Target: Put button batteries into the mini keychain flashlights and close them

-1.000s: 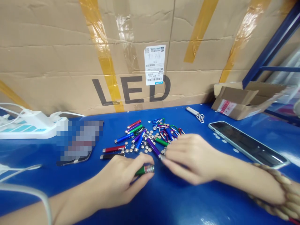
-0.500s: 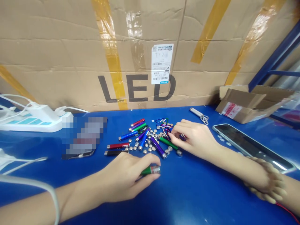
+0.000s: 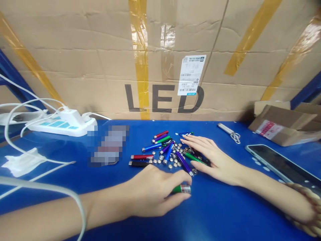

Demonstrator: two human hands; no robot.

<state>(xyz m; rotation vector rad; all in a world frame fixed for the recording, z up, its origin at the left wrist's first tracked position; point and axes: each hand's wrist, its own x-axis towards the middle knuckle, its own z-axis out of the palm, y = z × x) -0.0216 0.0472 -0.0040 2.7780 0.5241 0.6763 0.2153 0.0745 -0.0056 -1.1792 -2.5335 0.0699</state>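
Observation:
My left hand [image 3: 152, 192] is closed around a small green keychain flashlight [image 3: 182, 189] on the blue table [image 3: 220, 214]; its silver tip pokes out past my fingers. My right hand [image 3: 212, 157] lies flat, fingers spread, over a heap of coloured carabiner clips [image 3: 187, 134] and small flashlights. Just left of it lie a purple flashlight [image 3: 184, 163], a blue flashlight [image 3: 151, 147], a red flashlight [image 3: 141, 157], a black flashlight [image 3: 137, 164] and several silver button cells [image 3: 173, 164].
A big cardboard box marked LED [image 3: 163, 98] walls off the back. A white power strip [image 3: 64, 123] with cables sits at the left, a phone [image 3: 282, 164] at the right, a small open carton [image 3: 283, 125] behind it, and a white flashlight [image 3: 227, 130] nearby.
My right hand has gone from pinching among the carabiner clips to lying flat and spread over them. My left hand keeps its hold on the green flashlight. The view has swung left.

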